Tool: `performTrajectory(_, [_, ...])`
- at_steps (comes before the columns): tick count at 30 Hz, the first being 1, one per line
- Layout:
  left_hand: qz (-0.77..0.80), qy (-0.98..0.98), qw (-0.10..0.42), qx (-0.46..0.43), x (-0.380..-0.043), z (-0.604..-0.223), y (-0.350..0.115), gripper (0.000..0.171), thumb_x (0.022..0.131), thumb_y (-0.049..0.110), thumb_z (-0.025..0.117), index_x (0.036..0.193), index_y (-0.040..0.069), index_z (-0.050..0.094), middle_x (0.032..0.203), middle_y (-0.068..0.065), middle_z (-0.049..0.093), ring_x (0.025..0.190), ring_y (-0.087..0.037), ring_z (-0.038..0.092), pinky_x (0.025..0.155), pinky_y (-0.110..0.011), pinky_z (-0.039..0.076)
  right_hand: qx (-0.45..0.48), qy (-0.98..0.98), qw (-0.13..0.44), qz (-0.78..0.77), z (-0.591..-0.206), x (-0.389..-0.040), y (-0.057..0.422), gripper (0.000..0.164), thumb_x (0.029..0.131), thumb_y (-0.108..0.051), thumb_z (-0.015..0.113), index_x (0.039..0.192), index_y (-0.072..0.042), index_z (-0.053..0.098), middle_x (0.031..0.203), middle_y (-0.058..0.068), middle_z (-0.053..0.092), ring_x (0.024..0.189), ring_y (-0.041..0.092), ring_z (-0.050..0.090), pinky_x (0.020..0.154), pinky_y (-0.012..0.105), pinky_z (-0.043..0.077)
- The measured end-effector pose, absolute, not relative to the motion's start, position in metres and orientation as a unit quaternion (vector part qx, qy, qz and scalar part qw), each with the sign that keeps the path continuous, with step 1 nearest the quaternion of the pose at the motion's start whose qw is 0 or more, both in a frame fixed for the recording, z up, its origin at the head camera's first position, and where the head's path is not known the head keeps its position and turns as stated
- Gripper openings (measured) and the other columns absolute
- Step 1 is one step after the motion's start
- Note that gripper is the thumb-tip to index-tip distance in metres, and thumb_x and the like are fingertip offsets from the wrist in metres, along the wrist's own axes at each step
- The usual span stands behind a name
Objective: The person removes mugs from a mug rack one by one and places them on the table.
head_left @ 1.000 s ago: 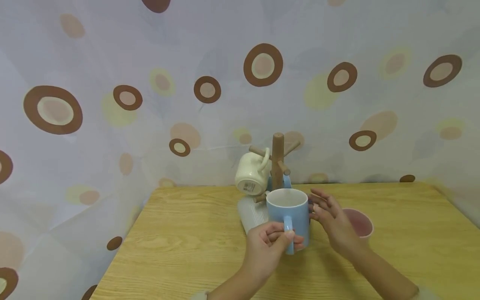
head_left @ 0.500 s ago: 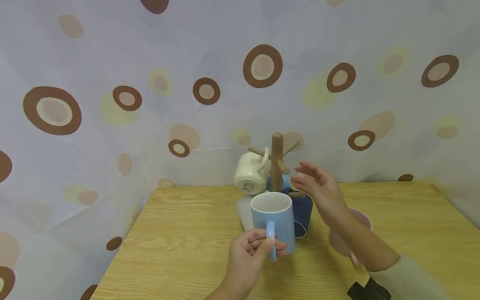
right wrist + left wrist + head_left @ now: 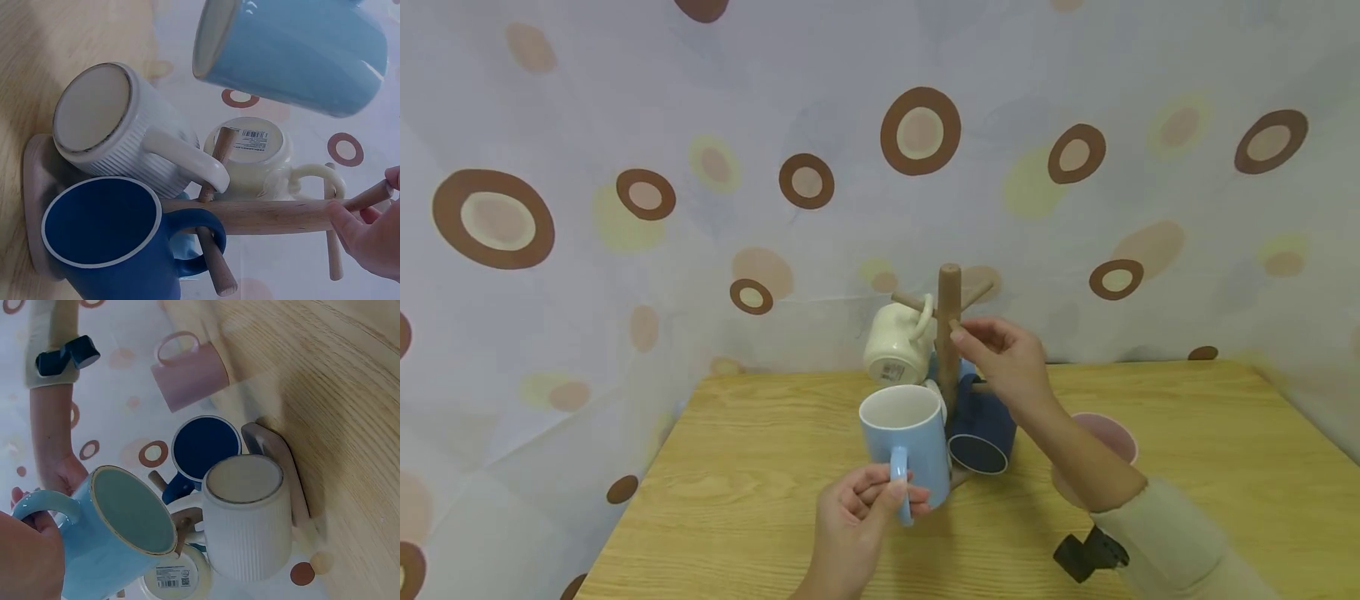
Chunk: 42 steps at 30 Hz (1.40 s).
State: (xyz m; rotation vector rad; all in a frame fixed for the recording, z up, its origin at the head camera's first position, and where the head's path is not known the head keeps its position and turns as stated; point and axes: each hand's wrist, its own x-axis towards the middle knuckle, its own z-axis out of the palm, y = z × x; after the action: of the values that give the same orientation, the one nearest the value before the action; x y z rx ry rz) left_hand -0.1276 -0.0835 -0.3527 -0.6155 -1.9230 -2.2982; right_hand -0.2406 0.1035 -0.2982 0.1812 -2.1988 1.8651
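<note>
In the head view my left hand point(image 3: 853, 517) grips the handle of a light blue mug point(image 3: 913, 454), held upright in front of a wooden mug tree point(image 3: 950, 350). My right hand point(image 3: 1011, 367) pinches an upper peg of that tree between thumb and fingers; the right wrist view shows this peg point(image 3: 373, 195) bare of any mug. Below it a navy mug point(image 3: 988, 429) hangs by its handle from a lower peg. A white ribbed mug point(image 3: 147, 140) hangs on another lower peg, mostly hidden in the head view. Upper left hangs a cream mug point(image 3: 895, 342).
Under my right forearm a pink mug point(image 3: 1105, 433) lies on the wooden table point(image 3: 760, 467). Behind the tree's post, part of another blue mug point(image 3: 967, 371) shows. A patterned cloth point(image 3: 850, 225) hangs behind the table.
My left hand has carried the light blue mug leftward, uncovering the navy mug. My right hand has left the mug's side, risen, and taken hold of the upper peg.
</note>
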Motion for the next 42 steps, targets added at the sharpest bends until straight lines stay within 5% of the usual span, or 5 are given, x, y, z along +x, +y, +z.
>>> performTrajectory(16, [-0.725,-0.661,0.127,-0.148,-0.140,-0.375,-0.111,0.019,0.087,-0.001,0.052,0.093,-0.019,0.053,0.079,-0.033,0.061,0.068,-0.005,0.067,0.071,-0.019,0.053,0.089,-0.783,0.108,0.606,-0.290,-0.245,0.105,0.033,0.085,-0.017,0.061,0.106,0.009,0.059,0.075,-0.021,0.058,0.073,-0.004,0.058,0.070,0.013,0.049])
performTrajectory(25, [-0.715,-0.676,0.145,-0.105,-0.144,-0.388,-0.126,0.018,0.086,-0.001,0.054,0.093,-0.018,0.054,0.076,-0.016,0.068,0.066,-0.006,0.067,0.069,-0.020,0.054,0.095,-0.787,0.104,0.601,-0.290,-0.243,0.105,0.034,0.085,-0.019,0.061,0.105,0.009,0.059,0.074,-0.022,0.058,0.073,-0.004,0.057,0.069,0.015,0.048])
performTrajectory(32, [-0.693,-0.696,0.154,-0.105,-0.148,-0.399,-0.137,0.021,0.087,0.001,0.054,0.094,-0.018,0.054,0.080,-0.029,0.064,0.067,-0.003,0.065,0.068,-0.018,0.053,0.097,-0.785,0.094,0.604,-0.292,-0.242,0.110,0.040,0.086,-0.025,0.061,0.109,0.008,0.057,0.082,-0.019,0.059,0.079,-0.004,0.059,0.074,0.013,0.048])
performTrajectory(42, [-0.691,-0.704,0.143,-0.082,-0.159,-0.415,-0.146,0.018,0.086,-0.002,0.054,0.094,-0.019,0.053,0.081,-0.032,0.063,0.068,-0.005,0.066,0.066,-0.022,0.055,0.096,-0.773,0.086,0.621,-0.294,-0.242,0.109,0.041,0.086,-0.023,0.060,0.110,0.010,0.055,0.080,-0.020,0.059,0.081,0.000,0.063,0.074,0.014,0.050])
